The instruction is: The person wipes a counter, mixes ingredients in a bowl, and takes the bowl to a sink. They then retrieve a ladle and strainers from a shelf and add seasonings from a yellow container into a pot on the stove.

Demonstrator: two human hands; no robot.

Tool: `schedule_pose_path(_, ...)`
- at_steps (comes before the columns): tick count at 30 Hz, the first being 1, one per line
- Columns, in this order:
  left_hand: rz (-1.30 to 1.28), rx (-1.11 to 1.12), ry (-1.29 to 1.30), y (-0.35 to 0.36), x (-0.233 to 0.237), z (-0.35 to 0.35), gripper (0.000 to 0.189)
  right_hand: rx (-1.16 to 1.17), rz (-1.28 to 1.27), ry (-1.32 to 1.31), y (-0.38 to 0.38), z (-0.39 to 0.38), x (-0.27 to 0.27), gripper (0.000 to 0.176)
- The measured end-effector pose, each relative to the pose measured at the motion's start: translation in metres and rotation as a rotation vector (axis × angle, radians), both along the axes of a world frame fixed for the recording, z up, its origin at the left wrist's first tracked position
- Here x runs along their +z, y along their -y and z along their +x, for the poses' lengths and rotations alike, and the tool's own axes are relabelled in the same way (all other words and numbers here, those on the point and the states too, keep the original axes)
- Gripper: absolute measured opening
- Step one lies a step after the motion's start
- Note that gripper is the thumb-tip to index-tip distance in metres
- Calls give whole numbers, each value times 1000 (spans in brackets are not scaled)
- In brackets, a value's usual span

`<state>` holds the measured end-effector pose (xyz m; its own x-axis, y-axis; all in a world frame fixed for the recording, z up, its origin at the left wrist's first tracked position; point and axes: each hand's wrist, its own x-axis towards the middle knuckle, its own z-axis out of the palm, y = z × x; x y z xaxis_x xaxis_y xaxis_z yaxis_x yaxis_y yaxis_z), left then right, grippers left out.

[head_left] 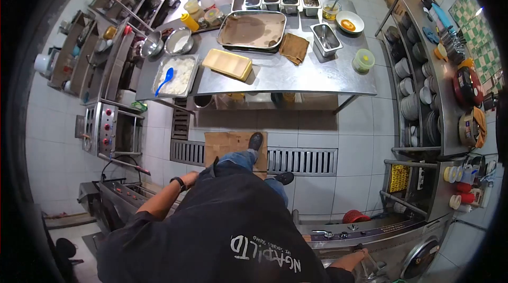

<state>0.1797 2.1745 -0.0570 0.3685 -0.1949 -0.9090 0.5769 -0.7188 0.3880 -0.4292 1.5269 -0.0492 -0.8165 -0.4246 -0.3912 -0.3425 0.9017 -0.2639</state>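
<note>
My left hand (190, 179), with a dark watch on the wrist, is beside my black shirt, near the steel cooking range (124, 190). Its fingers are mostly hidden, so their pose cannot be told. At the lower right my right hand (355, 258) is over the steel cooking counter (330, 252). Its fingers look curled around something small that I cannot make out. Shiny metal cookware (372, 268) lies just beside that hand. A round dark lid (419, 258) is further right.
Ahead stands a steel table (286, 79) with a large tray (252, 29), a yellow container (227, 64), a brown cloth (294, 48) and a blue spoon (165, 81). Shelves of dishes (410, 106) line the right. Flattened cardboard (222, 146) and floor grates (302, 161) lie underfoot.
</note>
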Motion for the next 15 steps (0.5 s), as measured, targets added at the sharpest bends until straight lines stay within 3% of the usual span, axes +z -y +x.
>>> schedule_pose_path(2, -13, -386, 155, 2, -1, 41, 41, 27, 1, -56, -6, 4, 2, 47)
schedule_pose_path(3, -78, -545, 265, 25, 24, 68, 39, 46, 3, -92, -9, 6, 3, 47)
schedule_pose_path(4, 145, -414, 286, 56, 49, 94, 34, 73, 2, -138, -10, 10, 3, 48)
schedule_pose_path(5, 254, -491, 446, 83, 71, 125, 34, 111, 2, -203, -12, 14, 3, 49)
schedule_pose_path(6, 231, -663, 891, 87, 61, 155, 46, 164, 10, -303, -14, 16, 0, 49)
schedule_pose_path(8, 134, -840, 1167, 125, 66, 233, 70, 346, 18, -574, -19, 23, -15, 51)
schedule_pose_path(10, 123, -918, 1344, 174, 80, 295, 95, 862, -51, -1058, -11, 5, -96, 62)
schedule_pose_path(12, 225, -1089, 1445, 217, 82, 350, 113, 833, -342, -29, -85, 169, -15, 84)
schedule_pose_path(13, 257, -1196, 1420, 234, 82, 374, 120, 1075, -112, -39, -102, 201, -35, 87)
schedule_pose_path(14, 284, -1306, 1398, 251, 83, 396, 127, 1532, 419, 153, -117, 218, -70, 67)
schedule_pose_path(15, 278, -1377, 1378, 262, 79, 413, 131, 1077, 549, 392, -165, 297, -17, 65)
